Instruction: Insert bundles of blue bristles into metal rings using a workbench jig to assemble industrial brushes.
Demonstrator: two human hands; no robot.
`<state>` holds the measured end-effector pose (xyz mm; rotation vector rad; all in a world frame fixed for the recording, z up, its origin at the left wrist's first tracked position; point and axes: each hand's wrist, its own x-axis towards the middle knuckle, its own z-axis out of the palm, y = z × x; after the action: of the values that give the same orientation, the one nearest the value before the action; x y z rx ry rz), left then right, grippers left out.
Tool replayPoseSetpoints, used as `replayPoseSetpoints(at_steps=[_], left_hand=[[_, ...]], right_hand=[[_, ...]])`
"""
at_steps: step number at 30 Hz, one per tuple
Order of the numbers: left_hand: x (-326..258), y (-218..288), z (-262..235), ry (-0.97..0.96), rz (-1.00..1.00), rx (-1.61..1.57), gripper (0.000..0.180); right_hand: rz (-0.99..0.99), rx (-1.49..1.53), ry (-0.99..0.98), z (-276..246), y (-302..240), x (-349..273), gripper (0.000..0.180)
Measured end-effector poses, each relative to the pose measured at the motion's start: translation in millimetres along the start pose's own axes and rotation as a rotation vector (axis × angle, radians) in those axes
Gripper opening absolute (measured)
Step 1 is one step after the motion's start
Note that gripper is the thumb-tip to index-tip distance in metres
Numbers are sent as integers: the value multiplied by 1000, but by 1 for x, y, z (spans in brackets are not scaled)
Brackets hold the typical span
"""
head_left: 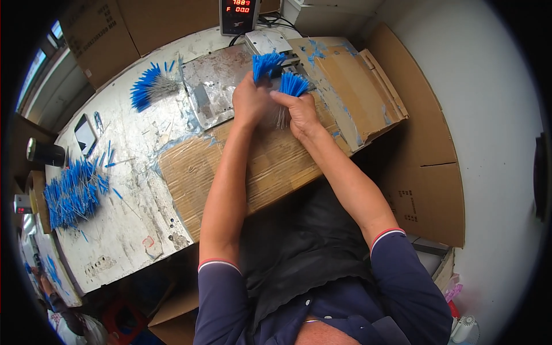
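Item: two bundles of blue-tipped wires, held far centre over the tabletop (pixel 123 190). Your left hand (pixel 250 100) is closed around the farther bundle (pixel 265 63), blue tips pointing away from you; your right hand (pixel 300 115) grips the nearer bundle (pixel 292 85) just beside it, likewise upright.

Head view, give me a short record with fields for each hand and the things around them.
left hand: grips a bundle of blue-tipped wires
right hand: grips a second blue-tipped bundle
under the hands: metal plate and cardboard sheet
loose bundles: fanned one by the plate; pile at the table's left edge
behind: red digit display
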<state>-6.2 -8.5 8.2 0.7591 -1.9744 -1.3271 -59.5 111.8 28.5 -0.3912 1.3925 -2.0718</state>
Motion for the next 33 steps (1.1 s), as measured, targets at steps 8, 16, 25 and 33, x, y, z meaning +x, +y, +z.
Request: replayPoseSetpoints(at_steps=[8,16,25,33], left_hand=[[-8,5,0,-77,-53,-407,16],[-9,6,-17,-180,-271,-735,21],[-2,-12,-19,-17,-196,-1063,20],[-7,-4,-23,-67,-233,-1000,20]], right_hand=[[-40,46,32,1,2,0,21],[-25,55,-73,-4,4,-3,16],[86,105,-126,-21,1,-9,12],[-57,89,-65,-34,-5,7,12]])
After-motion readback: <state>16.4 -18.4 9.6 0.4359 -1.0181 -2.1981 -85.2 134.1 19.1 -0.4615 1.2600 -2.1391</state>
